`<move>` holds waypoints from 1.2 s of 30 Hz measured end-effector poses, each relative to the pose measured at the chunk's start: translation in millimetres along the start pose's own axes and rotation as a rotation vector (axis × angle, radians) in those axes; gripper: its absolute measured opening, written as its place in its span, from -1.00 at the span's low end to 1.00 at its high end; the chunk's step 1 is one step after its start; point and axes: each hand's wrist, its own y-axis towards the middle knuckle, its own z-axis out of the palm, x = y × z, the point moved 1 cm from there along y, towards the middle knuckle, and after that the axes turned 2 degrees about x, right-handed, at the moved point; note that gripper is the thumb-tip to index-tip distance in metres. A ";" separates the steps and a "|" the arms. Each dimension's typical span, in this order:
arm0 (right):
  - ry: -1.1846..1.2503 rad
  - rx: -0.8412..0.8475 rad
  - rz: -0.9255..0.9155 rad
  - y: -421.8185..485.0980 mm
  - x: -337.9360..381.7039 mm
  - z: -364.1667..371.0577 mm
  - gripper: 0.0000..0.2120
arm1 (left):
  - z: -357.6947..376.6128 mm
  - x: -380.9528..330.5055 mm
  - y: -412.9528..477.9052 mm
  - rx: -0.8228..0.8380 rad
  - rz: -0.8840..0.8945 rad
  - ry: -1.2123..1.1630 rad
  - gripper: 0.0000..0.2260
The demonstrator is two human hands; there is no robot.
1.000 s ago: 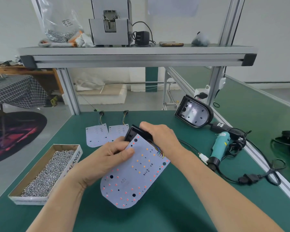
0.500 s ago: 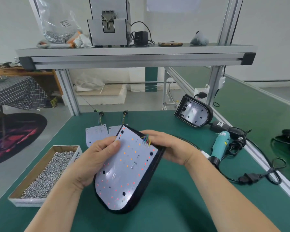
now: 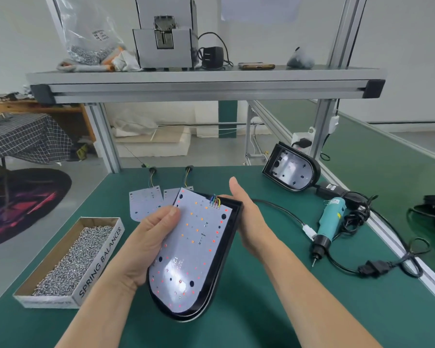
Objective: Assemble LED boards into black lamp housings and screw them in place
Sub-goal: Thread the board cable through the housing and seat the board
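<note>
A white LED board (image 3: 199, 244) with red and orange LEDs lies inside a black lamp housing (image 3: 224, 262), held tilted above the green table. My left hand (image 3: 151, 237) grips the housing's left edge, thumb pressed on the board. My right hand (image 3: 246, 222) holds the housing's right side from beneath, thumb raised. Coloured wires (image 3: 215, 201) leave the board's top edge. Two loose LED boards (image 3: 146, 203) lie behind. An empty black housing (image 3: 291, 169) leans at the back right. A teal electric screwdriver (image 3: 328, 223) lies to the right.
A cardboard box of screws (image 3: 70, 262) stands at the left. Black cables (image 3: 377, 262) loop beside the screwdriver near the table's right rail (image 3: 397, 247). An aluminium shelf (image 3: 206, 81) overhead carries a screw feeder (image 3: 165, 33), a bag and a phone.
The board went from lying loose over the housing to sitting inside it. Both hands brought the assembly closer and turned it more lengthwise; my right hand slid to the housing's right side.
</note>
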 end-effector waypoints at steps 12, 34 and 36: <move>-0.356 -0.531 -0.721 -30.8 10.2 -19.6 -0.81 | 8.2 -11.9 4.5 -0.046 0.085 0.269 -0.37; -0.634 -0.396 -0.490 -39.4 1.3 -12.0 -0.85 | 12.1 13.7 15.0 -0.221 0.232 0.489 -0.53; -0.699 -0.337 -0.487 -40.3 -0.9 -15.6 -0.83 | 11.9 15.0 16.1 -0.232 0.215 0.441 -0.53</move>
